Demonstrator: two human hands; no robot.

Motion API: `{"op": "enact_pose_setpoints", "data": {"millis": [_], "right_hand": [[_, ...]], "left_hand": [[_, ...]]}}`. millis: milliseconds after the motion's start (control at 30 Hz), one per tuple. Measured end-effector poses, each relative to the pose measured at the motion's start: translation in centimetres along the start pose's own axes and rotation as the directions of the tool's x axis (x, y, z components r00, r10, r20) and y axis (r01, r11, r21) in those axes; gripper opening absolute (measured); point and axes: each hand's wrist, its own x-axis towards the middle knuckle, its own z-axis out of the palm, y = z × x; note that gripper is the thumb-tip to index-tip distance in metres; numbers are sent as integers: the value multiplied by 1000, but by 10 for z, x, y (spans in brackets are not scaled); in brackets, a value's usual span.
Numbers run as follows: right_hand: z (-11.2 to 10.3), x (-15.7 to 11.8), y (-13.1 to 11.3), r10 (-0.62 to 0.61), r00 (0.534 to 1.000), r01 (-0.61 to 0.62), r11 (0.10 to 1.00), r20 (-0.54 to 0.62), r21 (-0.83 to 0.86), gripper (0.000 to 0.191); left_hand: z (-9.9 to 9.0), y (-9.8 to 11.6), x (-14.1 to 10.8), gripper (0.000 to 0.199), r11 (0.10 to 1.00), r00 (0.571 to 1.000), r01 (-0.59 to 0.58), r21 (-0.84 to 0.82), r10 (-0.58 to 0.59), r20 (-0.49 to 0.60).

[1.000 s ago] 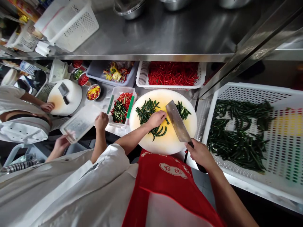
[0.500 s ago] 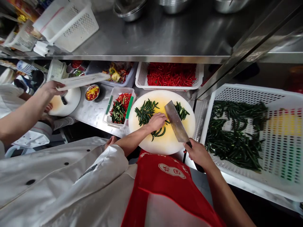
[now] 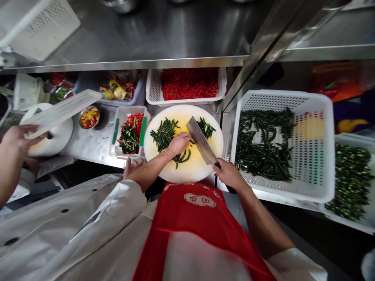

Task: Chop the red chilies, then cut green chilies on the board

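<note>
My right hand (image 3: pixel 230 173) grips the dark handle of a cleaver (image 3: pixel 202 142), its broad blade slanting over the round white cutting board (image 3: pixel 187 173). Just left of the blade, my left hand (image 3: pixel 179 143) is closed on a green chili pepper, mostly hidden under the fingers. Small dark green pieces (image 3: pixel 191 142) lie between fingertips and blade. On the board's left is a pile of green chilies (image 3: pixel 164 133), with a few curved loose chilies (image 3: pixel 182 157) nearer me. Beyond the blade sits another pile of green chilies (image 3: pixel 206 128).
At right stands a white basket of green chilies (image 3: pixel 319 191), beside a tub of chopped green pieces (image 3: pixel 351 181). Red chilies (image 3: pixel 190 86) fill a basket behind the board. A co-worker's hand (image 3: pixel 131 167) is near a clear container (image 3: pixel 117 151); their other hand holds a white lid (image 3: pixel 64 113).
My view has swung right, bringing the tub of chopped green pieces into sight. The co-worker's lower hand has opened beside the clear container. My hands keep nearly the same place over the board.
</note>
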Motion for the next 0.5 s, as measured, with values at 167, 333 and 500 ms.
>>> {"op": "enact_pose_setpoints", "data": {"millis": [167,333,500], "right_hand": [[-7,-6,1,-9,1000,9,999,-10,-36,22],[-23,-17,-1,-22,998,23,1000,61,-12,21],[-37,-20,-2,15,992,-14,1000,129,-7,23]], "left_hand": [[2,-8,4,24,996,997,-68,-61,66,-32],[0,-5,5,24,992,993,-111,-54,109,-49],[0,-3,9,27,996,995,-87,-36,86,-46]]}}
